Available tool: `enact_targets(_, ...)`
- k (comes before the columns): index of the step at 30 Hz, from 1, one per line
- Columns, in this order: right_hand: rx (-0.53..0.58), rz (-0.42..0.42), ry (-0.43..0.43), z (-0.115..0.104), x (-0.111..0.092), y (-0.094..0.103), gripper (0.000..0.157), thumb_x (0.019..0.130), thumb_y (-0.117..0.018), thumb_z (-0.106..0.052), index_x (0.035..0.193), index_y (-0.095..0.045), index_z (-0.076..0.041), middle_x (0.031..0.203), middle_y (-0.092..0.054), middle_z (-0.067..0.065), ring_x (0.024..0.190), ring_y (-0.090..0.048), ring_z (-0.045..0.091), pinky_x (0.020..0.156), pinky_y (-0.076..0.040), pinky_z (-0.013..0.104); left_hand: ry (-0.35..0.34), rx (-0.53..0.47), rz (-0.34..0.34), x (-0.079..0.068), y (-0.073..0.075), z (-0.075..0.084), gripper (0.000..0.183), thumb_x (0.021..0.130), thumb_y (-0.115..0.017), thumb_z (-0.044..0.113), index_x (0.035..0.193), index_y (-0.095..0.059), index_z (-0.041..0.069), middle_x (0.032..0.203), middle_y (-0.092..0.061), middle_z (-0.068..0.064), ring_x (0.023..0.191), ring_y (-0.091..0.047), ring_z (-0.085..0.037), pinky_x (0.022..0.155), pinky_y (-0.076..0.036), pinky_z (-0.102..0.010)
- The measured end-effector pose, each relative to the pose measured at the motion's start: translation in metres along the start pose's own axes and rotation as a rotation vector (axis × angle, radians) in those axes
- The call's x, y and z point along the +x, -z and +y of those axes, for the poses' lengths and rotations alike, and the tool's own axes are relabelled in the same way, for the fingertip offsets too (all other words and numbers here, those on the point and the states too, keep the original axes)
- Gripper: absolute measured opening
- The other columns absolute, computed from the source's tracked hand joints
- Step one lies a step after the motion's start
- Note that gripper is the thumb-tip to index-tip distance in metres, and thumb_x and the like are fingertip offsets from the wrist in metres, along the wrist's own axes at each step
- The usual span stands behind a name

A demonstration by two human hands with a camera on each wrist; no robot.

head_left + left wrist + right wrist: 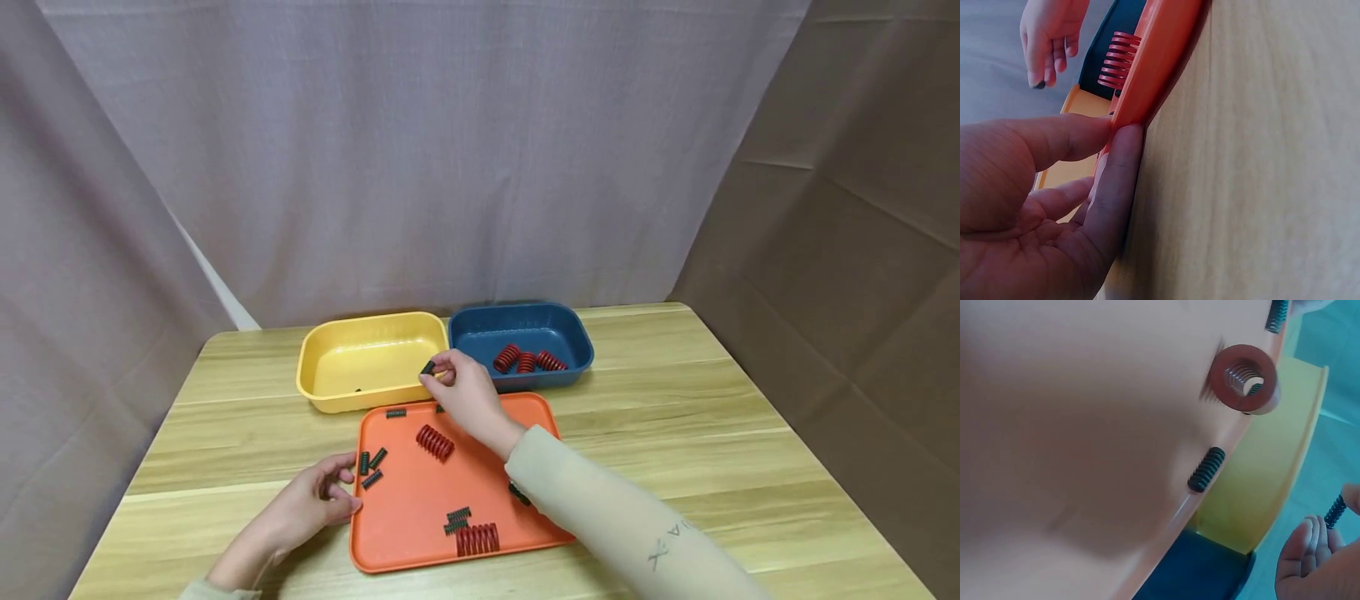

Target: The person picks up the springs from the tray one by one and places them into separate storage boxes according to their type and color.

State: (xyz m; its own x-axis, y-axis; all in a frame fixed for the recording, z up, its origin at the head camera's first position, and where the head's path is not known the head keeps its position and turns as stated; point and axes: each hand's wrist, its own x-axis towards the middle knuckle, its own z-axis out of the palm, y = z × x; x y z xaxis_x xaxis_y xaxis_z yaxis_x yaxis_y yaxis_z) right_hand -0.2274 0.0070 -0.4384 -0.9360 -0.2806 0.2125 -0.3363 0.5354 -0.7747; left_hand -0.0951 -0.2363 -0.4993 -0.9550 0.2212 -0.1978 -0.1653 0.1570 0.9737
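Between thumb and fingers, my right hand point(471, 402) pinches a small dark spring point(427, 367) over the front rim of the yellow bin point(321, 402). The right wrist view shows this dark spring point(1335, 511) held at the fingertips. My left hand point(303, 502) grips the left edge of the orange tray point(405, 521), its thumb against the rim point(1132, 94). On the tray lie a red spring point(435, 443) near the middle, another red spring point(477, 540) at the front edge, and several small dark springs point(372, 479). My right forearm hides part of the tray.
Behind the tray, the yellow bin stands beside a blue bin point(517, 315), which holds three red springs point(527, 362). A small dark piece point(357, 390) shows in the yellow bin. Everything stands on a wooden table point(712, 433), with grey curtains point(420, 158) around it.
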Motion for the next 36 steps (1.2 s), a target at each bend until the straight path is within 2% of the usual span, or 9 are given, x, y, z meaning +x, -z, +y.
enact_targets(7, -0.098, 0.023, -0.014, 0.001, 0.012, -0.012, 0.033, 0.091, -0.068, -0.034, 0.115, -0.063, -0.011, 0.103, -0.066, 0.004, 0.081, -0.056, 0.012, 0.07, -0.049, 0.029, 0.0, 0.001, 0.01, 0.0, -0.001, 0.0, 0.074, 0.078, -0.073, -0.003, 0.142, -0.035, -0.01, 0.114, -0.045, -0.021, 0.091, -0.053, -0.025, 0.076, -0.056, -0.033)
enact_targets(18, -0.186, 0.009, -0.047, 0.005, 0.018, -0.015, 0.035, 0.092, -0.067, -0.035, 0.117, -0.062, -0.011, 0.104, -0.065, 0.001, 0.082, -0.059, 0.012, 0.074, -0.051, 0.031, 0.008, -0.011, 0.017, 0.002, 0.0, -0.001, 0.073, 0.079, -0.073, -0.002, 0.142, -0.036, -0.008, 0.114, -0.046, -0.02, 0.09, -0.054, -0.024, 0.075, -0.056, -0.031)
enact_targets(29, -0.129, -0.001, -0.026, 0.009, 0.016, -0.014, 0.033, 0.09, -0.069, -0.032, 0.116, -0.061, -0.013, 0.107, -0.063, 0.004, 0.085, -0.057, 0.014, 0.074, -0.05, 0.03, 0.013, -0.005, 0.026, 0.002, 0.0, -0.001, 0.074, 0.079, -0.074, -0.001, 0.142, -0.036, -0.007, 0.114, -0.046, -0.019, 0.09, -0.054, -0.024, 0.073, -0.055, -0.031)
enact_targets(36, -0.055, -0.034, 0.033, 0.01, 0.006, -0.005, 0.029, 0.089, -0.071, -0.032, 0.11, -0.062, -0.015, 0.101, -0.062, 0.004, 0.081, -0.054, 0.013, 0.071, -0.049, 0.027, 0.011, -0.009, 0.021, 0.001, 0.001, -0.001, 0.074, 0.08, -0.074, -0.001, 0.142, -0.036, -0.007, 0.115, -0.045, -0.019, 0.092, -0.054, -0.025, 0.075, -0.055, -0.03)
